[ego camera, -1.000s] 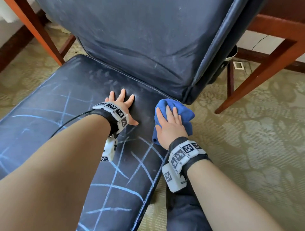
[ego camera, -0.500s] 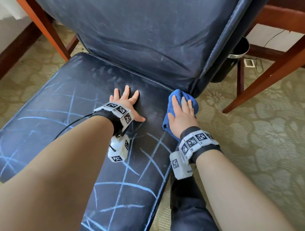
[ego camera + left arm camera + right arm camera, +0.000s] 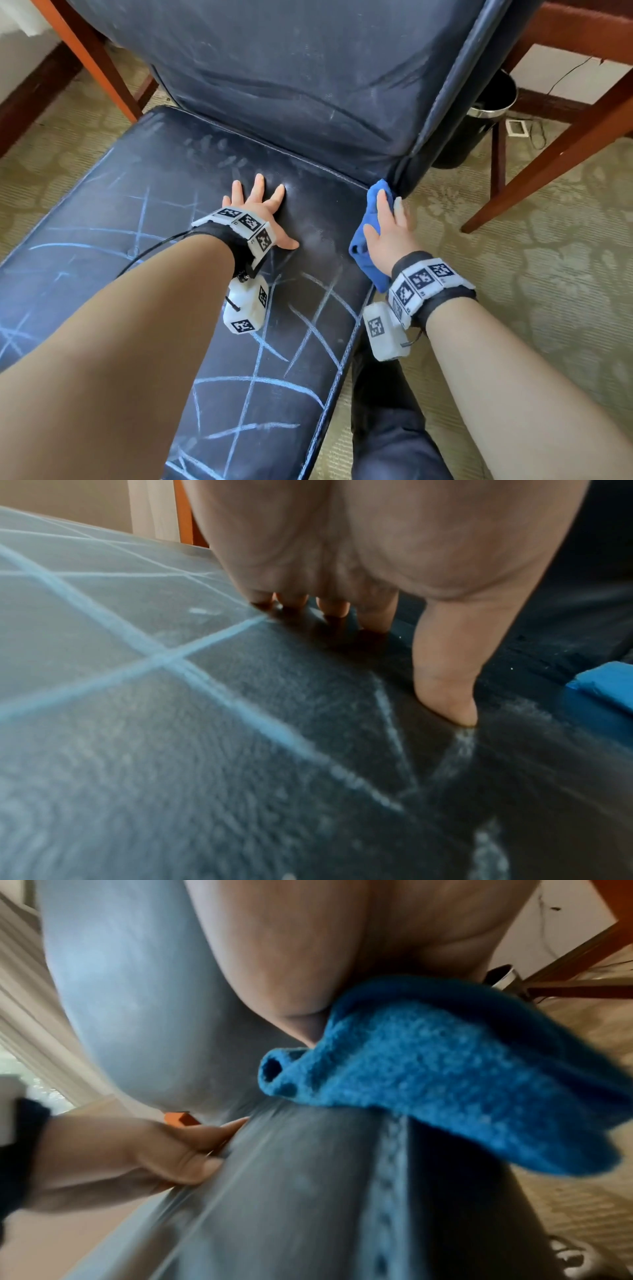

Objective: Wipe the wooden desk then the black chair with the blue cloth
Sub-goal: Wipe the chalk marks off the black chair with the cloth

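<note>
Right hand [image 3: 387,236] is pressing the blue cloth [image 3: 368,240] flat-fingered on the chair seat's [image 3: 171,192] edge. The chalk lines [image 3: 260,380] are lying back toward the wrist — left hand [image 3: 260,212] is bracing flat, holding nothing.

Ahead of my hands the black chair's backrest [image 3: 301,75] rises as a wall; the seat [image 3: 113,219] lies open to the left, and right of its edge bare carpet [image 3: 534,274] runs to a wooden leg [image 3: 548,154]

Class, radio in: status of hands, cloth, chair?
Left hand flat on black chair. Right hand pressing blue cloth at seat edge. Chalk lines remain.
</note>
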`<action>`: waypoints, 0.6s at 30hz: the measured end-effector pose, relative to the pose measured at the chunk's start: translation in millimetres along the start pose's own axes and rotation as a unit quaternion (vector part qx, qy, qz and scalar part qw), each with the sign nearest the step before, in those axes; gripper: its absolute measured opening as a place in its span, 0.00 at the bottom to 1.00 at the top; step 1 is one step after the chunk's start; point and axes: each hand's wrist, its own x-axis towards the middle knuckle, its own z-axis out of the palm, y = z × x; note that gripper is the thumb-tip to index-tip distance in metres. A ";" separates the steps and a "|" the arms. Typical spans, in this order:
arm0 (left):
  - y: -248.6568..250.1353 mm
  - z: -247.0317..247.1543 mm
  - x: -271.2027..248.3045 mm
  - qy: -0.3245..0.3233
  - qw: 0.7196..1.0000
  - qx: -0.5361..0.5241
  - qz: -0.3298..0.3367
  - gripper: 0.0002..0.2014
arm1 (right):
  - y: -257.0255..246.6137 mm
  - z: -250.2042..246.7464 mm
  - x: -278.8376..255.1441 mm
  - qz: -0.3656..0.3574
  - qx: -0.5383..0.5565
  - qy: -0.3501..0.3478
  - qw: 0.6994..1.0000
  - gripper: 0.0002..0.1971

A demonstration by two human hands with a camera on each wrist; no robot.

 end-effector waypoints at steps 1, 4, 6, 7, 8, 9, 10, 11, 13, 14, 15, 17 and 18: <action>0.1 0.0 0.6 -0.002 1.000 0.001 -0.001 0.54 | 1.2 3.3 -4.1 -0.011 -0.012 -0.005 1.000 0.30; 1.8 -0.6 0.6 -0.003 1.000 0.012 0.004 0.54 | 0.3 11.1 -12.6 -0.022 -0.035 -0.005 0.999 0.30; 2.0 -0.4 0.7 -0.004 1.000 0.018 0.006 0.54 | -3.5 7.8 -5.5 -0.021 -0.074 -0.012 0.997 0.29; 1.5 0.0 1.2 -0.007 1.000 0.018 0.006 0.54 | -9.7 1.3 -0.5 -0.020 -0.093 -0.019 0.995 0.28; 0.5 0.5 2.0 -0.010 1.000 0.015 0.005 0.54 | -15.8 -2.8 8.1 -0.025 -0.115 -0.023 0.993 0.28; -0.2 0.4 2.1 -0.013 1.000 0.013 0.005 0.55 | -24.2 -3.8 18.5 -0.037 -0.140 -0.023 0.989 0.27; -0.3 0.1 1.9 -0.015 1.000 0.015 0.007 0.54 | -34.3 -3.8 28.2 -0.046 -0.161 -0.025 0.986 0.26; -0.5 -0.4 1.1 -0.015 1.000 0.017 0.011 0.54 | -44.1 -3.8 37.5 -0.048 -0.177 -0.028 0.983 0.24; -2.0 -1.7 -0.2 -0.013 0.999 0.022 0.025 0.53 | -64.8 -7.7 50.9 -0.034 -0.200 -0.037 0.979 0.23; -3.8 -2.1 -0.2 -0.012 0.999 0.023 0.032 0.53 | -73.5 -12.2 54.3 -0.030 -0.196 -0.049 0.979 0.23; -5.7 -2.4 0.0 -0.012 0.999 0.022 0.037 0.53 | -82.4 -14.4 58.4 -0.032 -0.196 -0.052 0.979 0.23; -10.7 -2.5 0.0 -0.012 0.998 0.024 0.049 0.51 | -104.8 -11.8 62.0 -0.063 -0.196 -0.039 0.978 0.24; -13.0 -2.6 -0.1 -0.008 0.998 0.027 0.059 0.49 | -118.4 -5.7 63.3 -0.090 -0.196 -0.049 0.975 0.25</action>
